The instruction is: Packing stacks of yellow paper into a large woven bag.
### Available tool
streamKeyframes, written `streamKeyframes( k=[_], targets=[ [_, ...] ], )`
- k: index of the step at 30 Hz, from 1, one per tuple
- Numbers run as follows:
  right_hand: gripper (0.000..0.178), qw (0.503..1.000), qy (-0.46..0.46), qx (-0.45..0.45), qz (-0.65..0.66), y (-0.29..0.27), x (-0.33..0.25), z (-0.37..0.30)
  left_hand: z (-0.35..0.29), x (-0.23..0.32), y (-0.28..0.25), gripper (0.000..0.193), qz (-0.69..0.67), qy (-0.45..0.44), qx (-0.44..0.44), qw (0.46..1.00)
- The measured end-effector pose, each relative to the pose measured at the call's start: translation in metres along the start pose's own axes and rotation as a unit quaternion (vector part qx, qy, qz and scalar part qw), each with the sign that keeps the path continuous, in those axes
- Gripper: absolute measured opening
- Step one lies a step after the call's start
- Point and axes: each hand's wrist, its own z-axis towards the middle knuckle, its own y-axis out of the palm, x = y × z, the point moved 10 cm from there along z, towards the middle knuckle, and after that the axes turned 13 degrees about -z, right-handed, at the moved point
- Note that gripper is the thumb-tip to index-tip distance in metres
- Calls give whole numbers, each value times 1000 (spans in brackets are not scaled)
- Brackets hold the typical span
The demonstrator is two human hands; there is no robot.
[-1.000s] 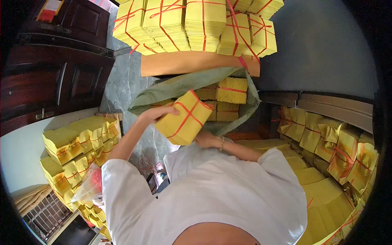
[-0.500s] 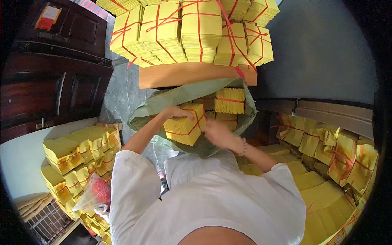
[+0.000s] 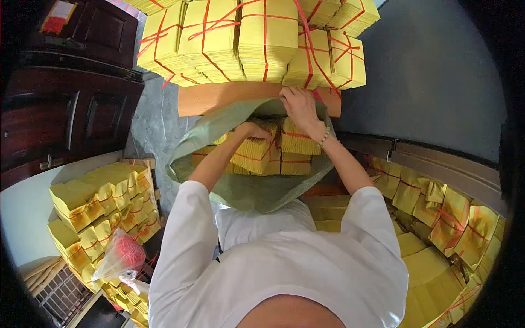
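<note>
A wide-mouthed green woven sack point(image 3: 246, 191) stands open in front of me with several bundles of yellow paper in it, tied with red string. Inside its mouth, my left hand point(image 3: 254, 132) is closed over the top of one bundle of yellow paper point(image 3: 252, 154). That bundle sits beside another yellow bundle point(image 3: 298, 141) on its right. At the sack's far rim, my right hand point(image 3: 299, 107) has its fingers curled over the edge and closed on it. The lower parts of the bundles are hidden in the sack.
Tied yellow bundles point(image 3: 268, 44) are stacked on a wooden board point(image 3: 219, 98) beyond the sack. More stacks stand at left point(image 3: 104, 202) and right point(image 3: 421, 251). A clear bag with red string point(image 3: 128, 251) lies by the left stack. Dark doors point(image 3: 71, 109) border the left.
My left hand has lowered the bundle into the sack, away from me. My right hand has left the bundle and moved up to the sack's far rim.
</note>
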Motion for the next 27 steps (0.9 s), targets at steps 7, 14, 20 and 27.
streamKeyframes(
  k=[7,14,20,27],
  targets=[
    [11,998,32,24,41,-9,14,-6,56,50,-12,64,61,107,81,989],
    [9,998,41,21,47,1,19,-4,63,49,-18,71,-31,144,97,984],
    [7,996,54,39,65,-21,22,-11,-69,36,-53,59,-156,225,343,898],
    [7,996,40,35,71,-23,7,-16,-68,-123,-6,77,-474,248,486,691]
  ],
)
